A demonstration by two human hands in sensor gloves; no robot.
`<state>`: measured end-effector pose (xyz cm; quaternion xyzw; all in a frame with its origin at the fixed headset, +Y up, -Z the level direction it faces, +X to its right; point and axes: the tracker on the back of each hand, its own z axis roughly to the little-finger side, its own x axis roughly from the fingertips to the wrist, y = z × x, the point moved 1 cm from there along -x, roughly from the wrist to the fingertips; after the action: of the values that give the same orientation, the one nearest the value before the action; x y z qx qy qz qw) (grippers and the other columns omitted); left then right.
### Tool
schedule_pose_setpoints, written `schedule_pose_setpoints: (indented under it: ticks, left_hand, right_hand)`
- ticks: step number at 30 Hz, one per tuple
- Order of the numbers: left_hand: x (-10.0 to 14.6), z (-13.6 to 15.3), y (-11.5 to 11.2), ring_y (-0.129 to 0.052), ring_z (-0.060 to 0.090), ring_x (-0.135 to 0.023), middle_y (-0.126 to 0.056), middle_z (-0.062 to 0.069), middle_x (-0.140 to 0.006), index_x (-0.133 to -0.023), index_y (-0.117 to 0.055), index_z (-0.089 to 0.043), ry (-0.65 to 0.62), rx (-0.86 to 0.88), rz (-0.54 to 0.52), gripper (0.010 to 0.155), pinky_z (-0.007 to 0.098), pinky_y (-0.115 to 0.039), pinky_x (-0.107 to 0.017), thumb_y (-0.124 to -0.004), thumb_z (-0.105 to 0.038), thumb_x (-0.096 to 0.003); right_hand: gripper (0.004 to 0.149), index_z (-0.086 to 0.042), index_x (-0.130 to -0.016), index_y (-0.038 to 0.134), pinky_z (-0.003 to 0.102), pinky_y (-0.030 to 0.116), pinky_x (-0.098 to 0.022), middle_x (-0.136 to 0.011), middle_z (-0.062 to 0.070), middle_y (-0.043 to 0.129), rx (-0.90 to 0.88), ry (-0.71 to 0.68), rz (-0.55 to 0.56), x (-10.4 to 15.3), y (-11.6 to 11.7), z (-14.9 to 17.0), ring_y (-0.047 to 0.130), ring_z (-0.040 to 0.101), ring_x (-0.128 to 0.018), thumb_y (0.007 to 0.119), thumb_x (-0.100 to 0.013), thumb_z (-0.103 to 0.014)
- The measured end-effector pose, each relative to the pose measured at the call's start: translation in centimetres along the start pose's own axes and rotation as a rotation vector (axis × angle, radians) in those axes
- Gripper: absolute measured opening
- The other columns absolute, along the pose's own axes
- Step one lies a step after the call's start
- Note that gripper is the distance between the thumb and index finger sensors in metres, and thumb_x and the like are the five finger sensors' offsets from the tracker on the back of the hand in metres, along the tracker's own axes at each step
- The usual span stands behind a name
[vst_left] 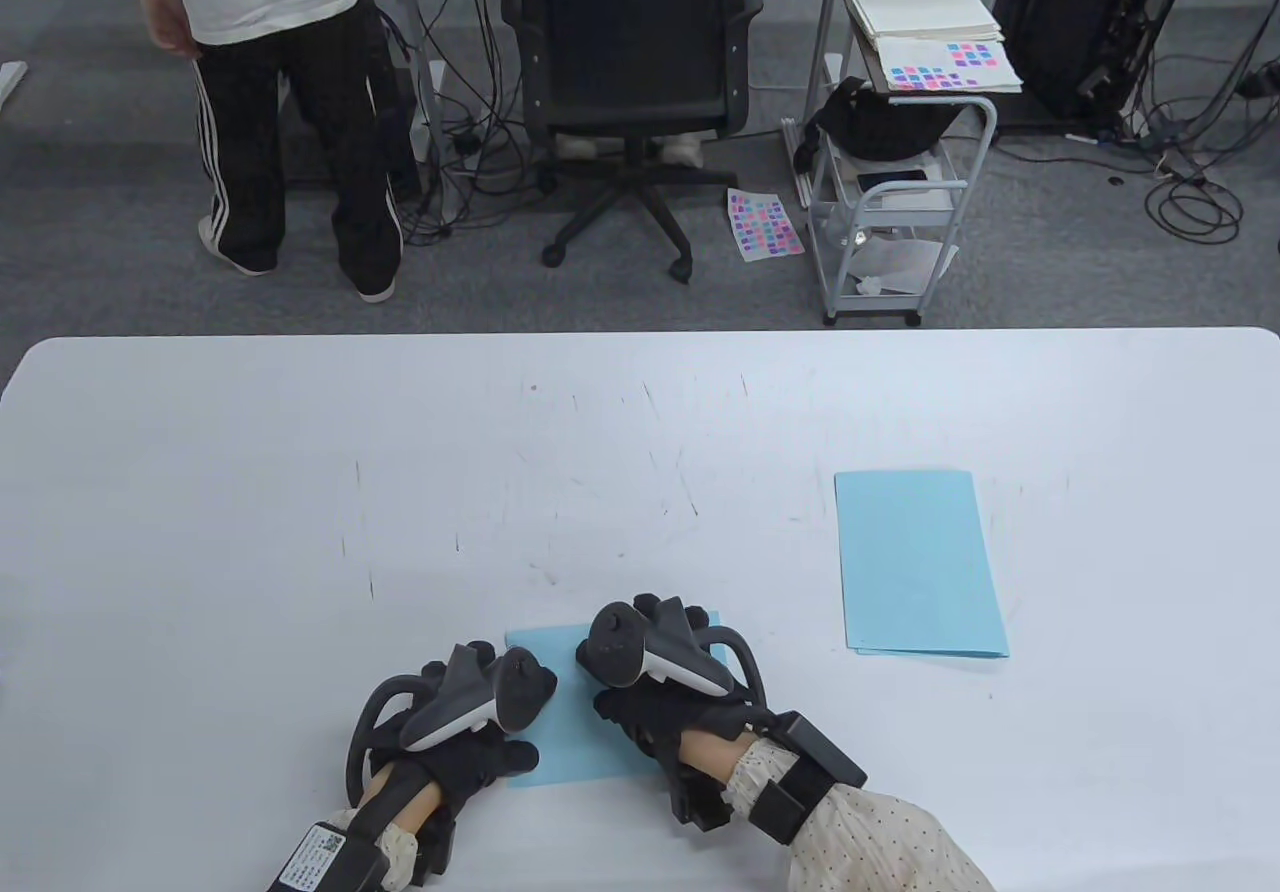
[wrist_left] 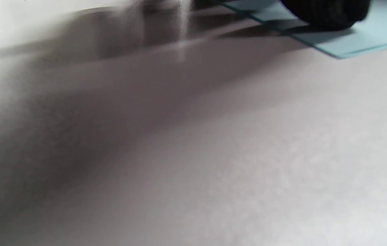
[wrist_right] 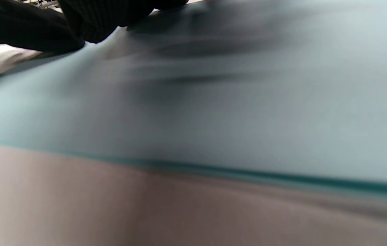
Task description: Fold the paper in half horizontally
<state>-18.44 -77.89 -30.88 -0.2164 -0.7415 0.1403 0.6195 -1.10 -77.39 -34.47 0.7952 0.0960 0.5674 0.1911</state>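
Blue paper [vst_left: 575,732] lies flat on the counter [vst_left: 640,452] under both my hands: left hand [vst_left: 470,732] and right hand [vst_left: 660,682] press it, finger spread I cannot tell. Uneven pressure could skew the crease, I judge.

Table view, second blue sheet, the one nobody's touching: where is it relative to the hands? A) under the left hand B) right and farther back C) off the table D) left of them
B: the untouched blue sheet lies to the right of the right hand and farther up the table.
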Motion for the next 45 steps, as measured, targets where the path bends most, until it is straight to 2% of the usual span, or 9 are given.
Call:
schedule_pose_setpoints:
  ticks: [8,16,45]
  left_hand:
    - [-0.1,0.0,0.0,-0.029,0.017,-0.117,-0.029,-0.025,-0.118,-0.101,-0.036,-0.058,0.003,-0.004,-0.001,0.075,0.053,-0.038,-0.088,-0.072,-0.057,-0.0344]
    - [-0.1,0.1,0.0,-0.030,0.016,-0.117,-0.029,-0.026,-0.117,-0.100,-0.036,-0.060,0.006,-0.001,0.006,0.075,0.052,-0.039,-0.088,-0.072,-0.058,-0.0339]
    - [-0.3,0.4,0.0,-0.030,0.015,-0.116,-0.025,-0.029,-0.115,-0.098,-0.033,-0.062,0.020,0.011,0.026,0.074,0.051,-0.040,-0.088,-0.070,-0.057,-0.0337]
  right_hand:
    - [0.062,-0.037,-0.106,0.044,0.066,0.012,-0.072,-0.119,-0.012,0.030,0.003,0.010,-0.023,-0.3,0.7,0.2,0.008,0.029,-0.108,0.068,-0.049,-0.041]
    - [0.064,-0.039,-0.106,0.041,0.065,0.011,-0.072,-0.118,-0.015,0.027,0.016,0.025,-0.049,-0.1,0.5,0.5,0.007,0.029,-0.108,0.070,-0.049,-0.041]
    - [0.063,-0.043,-0.104,0.040,0.064,0.011,-0.073,-0.117,-0.018,0.030,0.018,0.144,-0.041,1.2,-0.1,5.1,0.011,0.029,-0.108,0.070,-0.048,-0.041]
